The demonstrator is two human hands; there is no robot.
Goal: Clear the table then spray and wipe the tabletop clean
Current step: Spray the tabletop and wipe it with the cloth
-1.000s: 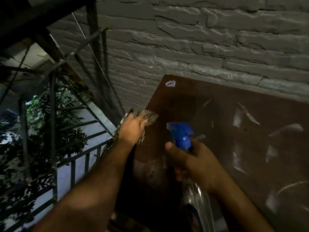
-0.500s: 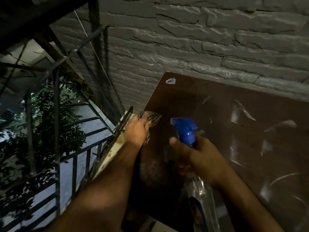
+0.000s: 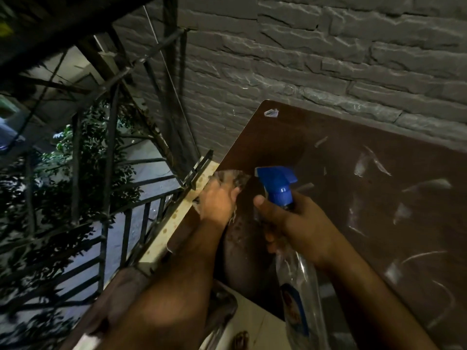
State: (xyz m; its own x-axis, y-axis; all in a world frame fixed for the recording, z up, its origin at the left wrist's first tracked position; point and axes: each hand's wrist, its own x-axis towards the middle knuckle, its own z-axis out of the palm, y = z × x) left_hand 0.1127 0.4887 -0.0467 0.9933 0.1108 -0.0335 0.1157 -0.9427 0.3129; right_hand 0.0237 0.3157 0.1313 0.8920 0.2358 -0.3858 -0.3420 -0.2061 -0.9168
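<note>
Now right hand [image 3: 300, 223] gripping spray bottle [image 3: 298, 286], nozzle aimed left

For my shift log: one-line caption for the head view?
Left hand presses cloth on brown tabletop; right hand grips blue-nozzled spray bottle.

Table [image 3: 341, 173] against the wall [image 3: 328, 59], railing [image 3: 113, 210] to its left, cloth [image 3: 231, 176] on the table's left edge under the left hand [image 3: 218, 202], bottle [image 3: 290, 236] just right of it in the right hand [image 3: 298, 223], sticker [image 3: 271, 112] at the far corner
</note>
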